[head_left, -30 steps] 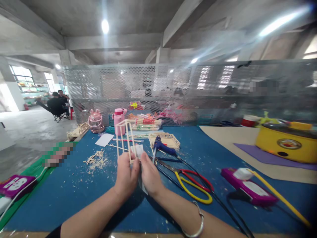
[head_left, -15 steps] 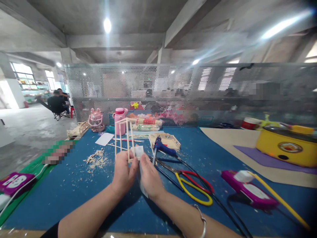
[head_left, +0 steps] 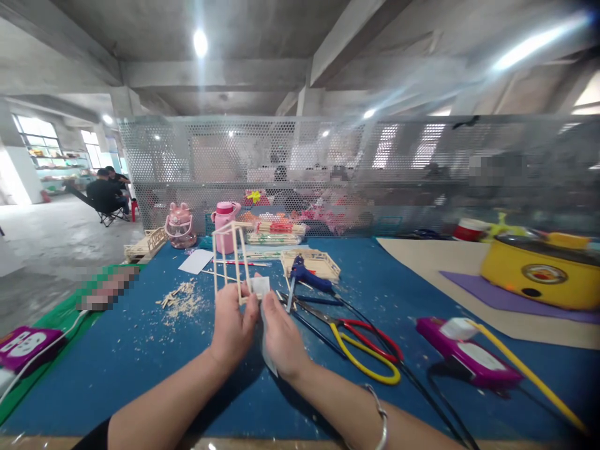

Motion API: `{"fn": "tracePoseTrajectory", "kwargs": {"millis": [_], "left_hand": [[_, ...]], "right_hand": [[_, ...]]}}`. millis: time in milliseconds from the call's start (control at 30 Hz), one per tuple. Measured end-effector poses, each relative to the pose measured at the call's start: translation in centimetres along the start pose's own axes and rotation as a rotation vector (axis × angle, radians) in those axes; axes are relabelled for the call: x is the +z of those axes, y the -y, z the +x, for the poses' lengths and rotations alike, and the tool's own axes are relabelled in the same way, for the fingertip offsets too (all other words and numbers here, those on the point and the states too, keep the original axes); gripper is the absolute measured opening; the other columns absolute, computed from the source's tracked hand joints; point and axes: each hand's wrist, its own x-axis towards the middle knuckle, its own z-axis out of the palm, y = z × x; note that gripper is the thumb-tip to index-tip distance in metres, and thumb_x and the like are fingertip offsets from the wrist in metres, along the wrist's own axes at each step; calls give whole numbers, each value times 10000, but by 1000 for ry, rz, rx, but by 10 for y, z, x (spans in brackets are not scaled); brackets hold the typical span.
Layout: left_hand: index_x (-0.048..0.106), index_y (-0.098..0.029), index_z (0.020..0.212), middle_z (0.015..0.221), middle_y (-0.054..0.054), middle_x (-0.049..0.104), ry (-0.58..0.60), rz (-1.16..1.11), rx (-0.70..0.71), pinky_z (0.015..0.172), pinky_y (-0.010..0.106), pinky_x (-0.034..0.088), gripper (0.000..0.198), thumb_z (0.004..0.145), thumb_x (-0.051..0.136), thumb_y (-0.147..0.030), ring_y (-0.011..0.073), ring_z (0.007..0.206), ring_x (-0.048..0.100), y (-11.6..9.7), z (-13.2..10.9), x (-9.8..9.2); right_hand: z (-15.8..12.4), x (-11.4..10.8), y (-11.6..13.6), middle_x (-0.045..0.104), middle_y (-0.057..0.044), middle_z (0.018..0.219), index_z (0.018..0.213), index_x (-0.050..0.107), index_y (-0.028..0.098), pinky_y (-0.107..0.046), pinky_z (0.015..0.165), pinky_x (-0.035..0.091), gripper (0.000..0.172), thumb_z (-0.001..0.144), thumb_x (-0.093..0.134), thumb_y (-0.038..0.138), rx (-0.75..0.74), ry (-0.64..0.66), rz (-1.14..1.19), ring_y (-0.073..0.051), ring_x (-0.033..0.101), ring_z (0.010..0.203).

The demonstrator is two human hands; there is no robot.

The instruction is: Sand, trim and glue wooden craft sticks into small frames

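My left hand (head_left: 234, 322) is closed around the lower end of a box-shaped wooden stick frame (head_left: 240, 250), which stands up above the table. Beside it, my right hand (head_left: 282, 334) pinches a whitish strip (head_left: 260, 286), maybe sandpaper or cloth, against the frame's lower corner. The strip's tail hangs below the right palm. Just right of that hand lie a blue glue gun (head_left: 309, 276) and scissors (head_left: 360, 350) with one red and one yellow handle. Behind them rests a second, low stick frame (head_left: 323, 265).
Wood scraps (head_left: 180, 300) lie on the blue table (head_left: 140, 375). A pink bottle (head_left: 225, 228), a pink jug (head_left: 180, 225) and bundled sticks (head_left: 279, 231) stand at the back. Purple power strips (head_left: 469, 353) and a yellow electric pot (head_left: 539, 272) flank the work. Seated people (head_left: 105, 190) are far left.
The whole view has shifted slightly. Both hands keep the same grip on the stick frame and the whitish strip, with hardly any movement against each other.
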Motion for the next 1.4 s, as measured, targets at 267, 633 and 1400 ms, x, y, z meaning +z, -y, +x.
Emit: {"fn": "tracePoseTrajectory", "kwargs": {"millis": [267,633,1400], "left_hand": [[497,-196,743,670,19,535,19,58,62,621,298,408,154,835,411,-283,167,647,517,-2,-1,0],[484,-202,712,682,20,534,57,90,142,649,309,405,149,822,421,-281,174,666,508,-5,-1,1],[497,-198,719,676,16,539,30,82,156,631,299,408,151,823,422,-276,167,653,512,-4,-1,2]], "right_hand": [[3,0,1,539,-69,1287,1192,571,212,-388,1090,257,641,748,454,659,-26,10,8,-230,419,1249],[2,-1,3,599,-73,1212,1119,624,214,-414,1084,264,614,739,461,667,-17,-43,8,-242,463,1213],[2,-3,0,575,-81,1243,1157,598,195,-402,1096,236,642,750,443,666,-35,-36,34,-233,445,1228]]}}
